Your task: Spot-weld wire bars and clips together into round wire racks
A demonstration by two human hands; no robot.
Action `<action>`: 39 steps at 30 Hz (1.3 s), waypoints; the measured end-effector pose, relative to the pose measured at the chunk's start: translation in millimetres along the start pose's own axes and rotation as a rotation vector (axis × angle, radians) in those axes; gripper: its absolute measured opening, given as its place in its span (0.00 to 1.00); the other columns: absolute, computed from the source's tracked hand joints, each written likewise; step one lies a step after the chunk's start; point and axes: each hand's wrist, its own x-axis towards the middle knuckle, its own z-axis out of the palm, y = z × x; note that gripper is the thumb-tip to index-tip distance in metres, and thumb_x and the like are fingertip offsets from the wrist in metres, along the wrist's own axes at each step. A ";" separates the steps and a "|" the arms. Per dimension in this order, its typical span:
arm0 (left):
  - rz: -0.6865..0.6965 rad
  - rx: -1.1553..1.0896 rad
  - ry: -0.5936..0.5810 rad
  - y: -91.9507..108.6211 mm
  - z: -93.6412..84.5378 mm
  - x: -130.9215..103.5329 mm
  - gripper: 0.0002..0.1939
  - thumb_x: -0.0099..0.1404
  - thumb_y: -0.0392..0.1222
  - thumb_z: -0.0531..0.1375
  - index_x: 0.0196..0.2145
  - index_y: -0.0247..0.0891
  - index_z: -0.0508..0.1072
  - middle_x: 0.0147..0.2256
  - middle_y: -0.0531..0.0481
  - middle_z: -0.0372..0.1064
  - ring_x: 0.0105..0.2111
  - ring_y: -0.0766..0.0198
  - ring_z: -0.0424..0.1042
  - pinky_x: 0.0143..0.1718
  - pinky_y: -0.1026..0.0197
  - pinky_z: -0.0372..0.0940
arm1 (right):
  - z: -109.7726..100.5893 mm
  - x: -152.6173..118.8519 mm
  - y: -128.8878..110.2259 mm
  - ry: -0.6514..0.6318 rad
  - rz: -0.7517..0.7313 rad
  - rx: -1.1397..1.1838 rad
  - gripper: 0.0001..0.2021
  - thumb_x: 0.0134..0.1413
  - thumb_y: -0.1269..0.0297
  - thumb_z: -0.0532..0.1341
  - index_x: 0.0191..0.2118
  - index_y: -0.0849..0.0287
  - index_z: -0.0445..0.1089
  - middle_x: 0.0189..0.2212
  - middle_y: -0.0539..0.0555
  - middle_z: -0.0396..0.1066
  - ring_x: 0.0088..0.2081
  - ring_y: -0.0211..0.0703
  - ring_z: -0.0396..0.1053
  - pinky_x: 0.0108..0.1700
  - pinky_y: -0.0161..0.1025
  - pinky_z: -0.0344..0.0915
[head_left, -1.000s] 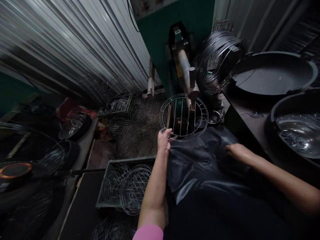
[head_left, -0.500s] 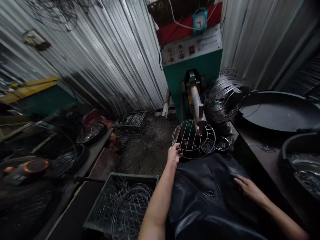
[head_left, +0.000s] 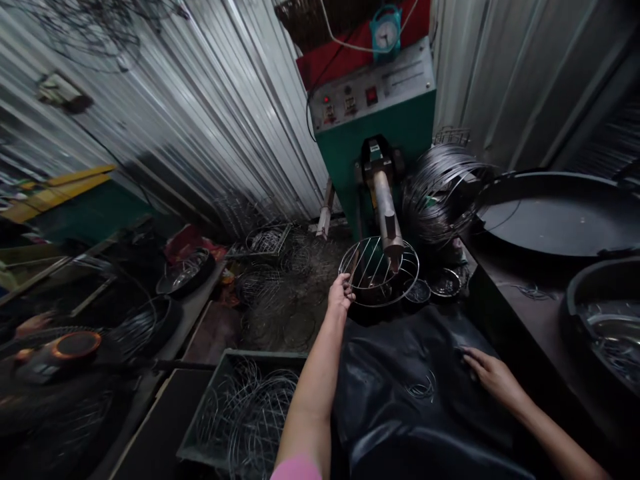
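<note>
My left hand [head_left: 341,293] is closed on the near left rim of a round wire rack [head_left: 373,303], whose thin bars run across its ring. The rack lies under the metal electrode arm [head_left: 390,220] of a green spot-welding machine [head_left: 375,130]; whether the tip touches a bar I cannot tell. Over the black apron [head_left: 390,360] on my lap, my right hand [head_left: 485,373] has its fingertips drawn together; anything in them is too small to make out. Several loose wire rings [head_left: 423,387] lie on the apron, left of that hand.
A green crate [head_left: 220,407] of wire racks stands at lower left. On the right are a wire coil [head_left: 445,193], a large dark tray [head_left: 555,217] and a black tub [head_left: 575,313] of metal parts. Small round dishes [head_left: 445,283] sit beyond my lap. A co-worker's hand [head_left: 34,325] shows far left.
The rack has shifted and turned under the electrode arm, its rings now appearing nearly as one. My left hand keeps its hold. My right hand stays over the apron. The whole view has shifted slightly.
</note>
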 end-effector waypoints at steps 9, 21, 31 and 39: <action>0.125 0.035 0.007 -0.6 1.6 -2.4 0.15 0.40 0.40 0.63 0.21 0.37 0.57 0.16 0.63 0.50 0.12 0.79 0.44 0.11 0.71 0.41 | 1.2 -5.7 -63.8 0.055 -0.033 0.272 0.20 0.46 0.45 0.58 0.33 0.59 0.67 0.21 0.52 0.71 0.22 0.41 0.68 0.24 0.36 0.65; 0.201 0.062 -0.073 4.5 4.2 -7.3 0.18 0.39 0.41 0.64 0.22 0.38 0.56 0.17 0.63 0.47 0.13 0.79 0.43 0.13 0.71 0.37 | 50.1 64.0 -159.8 0.004 -0.391 0.200 0.15 0.53 0.50 0.55 0.36 0.58 0.66 0.23 0.53 0.72 0.20 0.39 0.65 0.21 0.35 0.62; 0.203 0.071 -0.067 10.0 4.3 -4.2 0.19 0.39 0.42 0.65 0.23 0.38 0.57 0.18 0.62 0.48 0.13 0.79 0.45 0.13 0.71 0.38 | 42.3 67.0 -164.5 -0.063 -0.360 0.120 0.16 0.53 0.49 0.54 0.35 0.58 0.65 0.21 0.50 0.69 0.22 0.39 0.66 0.26 0.36 0.63; 0.171 0.064 -0.057 9.6 5.9 0.0 0.20 0.39 0.42 0.67 0.22 0.38 0.57 0.17 0.63 0.47 0.13 0.80 0.44 0.12 0.72 0.38 | 45.3 67.3 -165.4 -0.027 -0.323 0.188 0.18 0.52 0.48 0.55 0.38 0.59 0.65 0.22 0.52 0.71 0.23 0.40 0.67 0.25 0.36 0.63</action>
